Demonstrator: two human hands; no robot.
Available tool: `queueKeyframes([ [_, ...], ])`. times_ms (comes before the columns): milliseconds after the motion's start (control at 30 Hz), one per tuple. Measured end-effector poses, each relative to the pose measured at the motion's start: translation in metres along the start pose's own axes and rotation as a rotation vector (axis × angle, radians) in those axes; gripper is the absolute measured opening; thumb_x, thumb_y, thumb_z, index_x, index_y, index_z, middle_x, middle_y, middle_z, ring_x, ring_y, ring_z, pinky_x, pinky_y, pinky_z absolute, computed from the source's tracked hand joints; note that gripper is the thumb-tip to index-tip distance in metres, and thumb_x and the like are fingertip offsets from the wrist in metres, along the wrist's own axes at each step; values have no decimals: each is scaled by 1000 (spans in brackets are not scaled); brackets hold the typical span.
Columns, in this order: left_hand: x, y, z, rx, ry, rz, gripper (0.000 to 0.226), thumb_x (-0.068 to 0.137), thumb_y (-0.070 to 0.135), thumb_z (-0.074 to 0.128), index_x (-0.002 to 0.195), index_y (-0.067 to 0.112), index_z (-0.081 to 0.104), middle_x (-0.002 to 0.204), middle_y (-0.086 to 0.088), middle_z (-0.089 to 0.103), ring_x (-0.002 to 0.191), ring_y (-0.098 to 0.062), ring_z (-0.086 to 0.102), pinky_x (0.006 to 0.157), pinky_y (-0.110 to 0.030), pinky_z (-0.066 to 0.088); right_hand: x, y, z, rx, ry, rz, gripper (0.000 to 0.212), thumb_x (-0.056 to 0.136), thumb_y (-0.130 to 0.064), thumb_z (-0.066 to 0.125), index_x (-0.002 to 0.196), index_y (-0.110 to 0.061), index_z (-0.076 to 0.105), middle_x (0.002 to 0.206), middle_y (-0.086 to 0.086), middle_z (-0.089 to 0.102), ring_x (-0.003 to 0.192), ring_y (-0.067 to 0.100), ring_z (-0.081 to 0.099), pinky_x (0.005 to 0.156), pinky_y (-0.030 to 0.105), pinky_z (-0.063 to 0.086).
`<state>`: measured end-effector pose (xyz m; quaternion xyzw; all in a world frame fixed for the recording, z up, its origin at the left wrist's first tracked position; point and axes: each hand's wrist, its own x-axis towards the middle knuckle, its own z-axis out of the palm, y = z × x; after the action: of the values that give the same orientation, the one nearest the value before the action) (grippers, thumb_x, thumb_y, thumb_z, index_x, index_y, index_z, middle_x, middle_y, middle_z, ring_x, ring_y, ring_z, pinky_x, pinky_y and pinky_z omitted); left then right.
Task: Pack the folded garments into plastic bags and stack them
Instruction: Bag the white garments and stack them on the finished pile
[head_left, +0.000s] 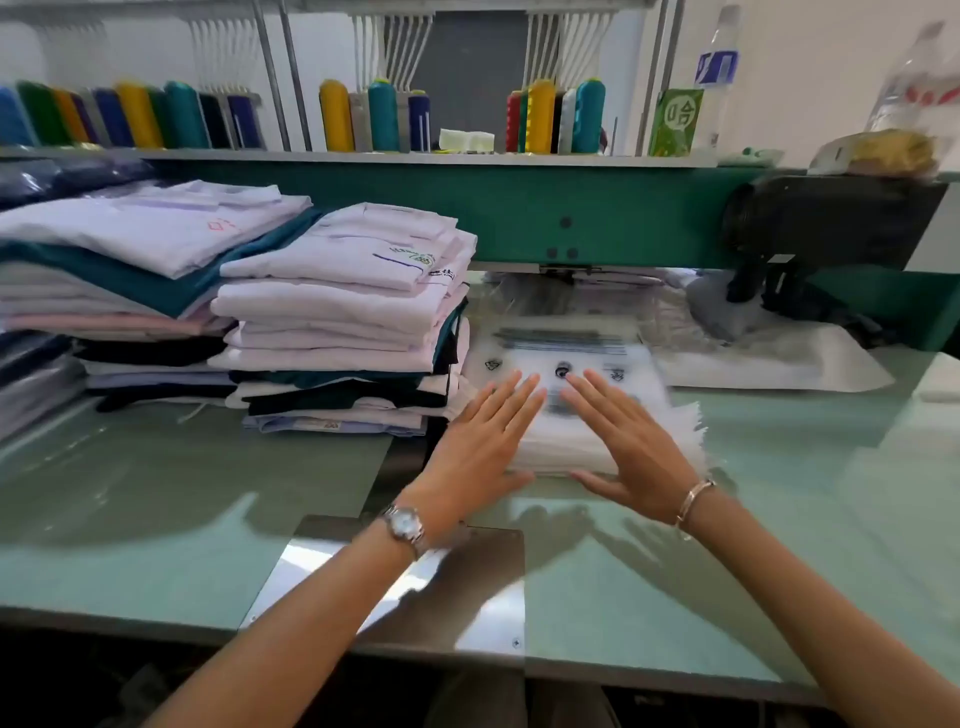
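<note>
Plastic bags (566, 358) lie in one thick stack on the glass table (156, 493), straight ahead of us at 12 o'clock. The stack's long axis runs from 6 to 12. Its printed end points away toward the green machine beam (467, 208), and its ragged edges fan out at 4 o'clock. The sheets are too many and too blurred for us to count.

We count two piles of folded clothes at 10 o'clock. The nearer pile (337, 312) is just beside the bags, and the farther pile (130, 244) touches it at 9.

Both of our hands lie flat on top of the stack, fingers straight and together, gripping nothing. Our left hand (483, 441) angles toward 1 o'clock and our right hand (628, 447) toward 11, so the fingertips nearly meet. Both thumbs spread out over the near edge. A watch (405, 525) sits on the left wrist and a bracelet (693, 501) on the right. Both forearms reach in from 6 o'clock.
</note>
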<state>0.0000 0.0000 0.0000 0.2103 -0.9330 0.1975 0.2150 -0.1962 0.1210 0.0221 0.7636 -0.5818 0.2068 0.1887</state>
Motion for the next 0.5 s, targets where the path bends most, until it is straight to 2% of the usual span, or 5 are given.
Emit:
queueKeyframes([
  [67,15,-8,9,127,-118,40,102,90,64,47,155,8,-10,163,-9,-13,150,-24,-13,122,-41,-5,8,15,9,-242,-164,-14,101,80,-50,68,153,-10,11,161,6,7,149,25,0,122,42,9],
  [133,25,-15,18,111,-173,76,102,89,64,49,155,8,-6,163,-9,-7,151,-24,-7,122,-40,-3,10,25,16,-335,-291,0,107,75,-55,66,153,-9,10,161,6,8,149,25,0,122,41,3],
  [200,28,-19,27,31,-157,106,98,84,62,57,156,9,15,162,-10,16,149,-24,18,120,-41,15,11,31,24,-341,-287,-13,108,65,-54,72,149,-2,28,155,11,30,146,29,21,119,44,16],
  [300,27,-23,31,-15,-41,160,78,78,57,63,140,11,49,139,-6,54,120,-22,56,96,-38,44,14,41,30,-348,-218,-61,102,53,-52,82,135,1,52,133,13,59,126,30,54,104,48,42],
  [500,30,-23,39,-12,-70,155,64,86,56,52,135,15,50,126,0,59,110,-20,57,93,-37,40,14,57,44,-217,-139,-135,70,57,-40,86,117,-8,68,107,6,72,93,20,71,79,33,57],
])
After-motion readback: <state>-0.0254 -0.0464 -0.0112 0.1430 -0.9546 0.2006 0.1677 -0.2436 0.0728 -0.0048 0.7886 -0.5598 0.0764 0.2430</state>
